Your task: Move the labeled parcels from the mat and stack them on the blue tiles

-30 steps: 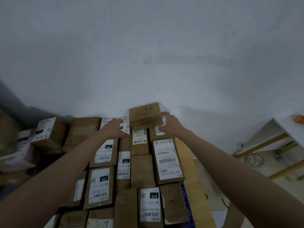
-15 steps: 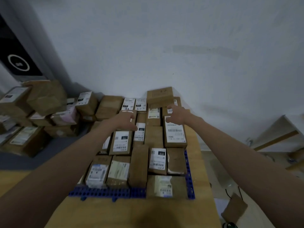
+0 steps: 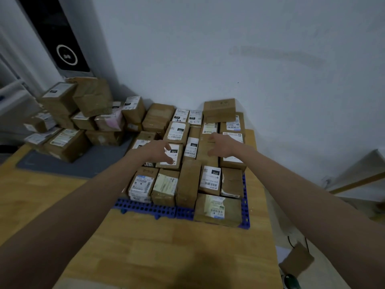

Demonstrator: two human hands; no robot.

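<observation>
Cardboard parcels [image 3: 188, 155] with white labels sit packed across the blue tiles [image 3: 145, 207] on my wooden table [image 3: 166, 247], and more wait heaped on the grey mat [image 3: 83, 165] to my left. Both my left hand [image 3: 155, 151] and right hand [image 3: 220, 144] hover apart over the stack, fingers loose, holding nothing. These small boxes look stiff and probably light, best gripped by opposite side walls.

A wooden worktop [image 3: 166, 247] meets a white wall [image 3: 229, 49]; a cardboard scrap [image 3: 296, 260] (brown) lies on the floor.
</observation>
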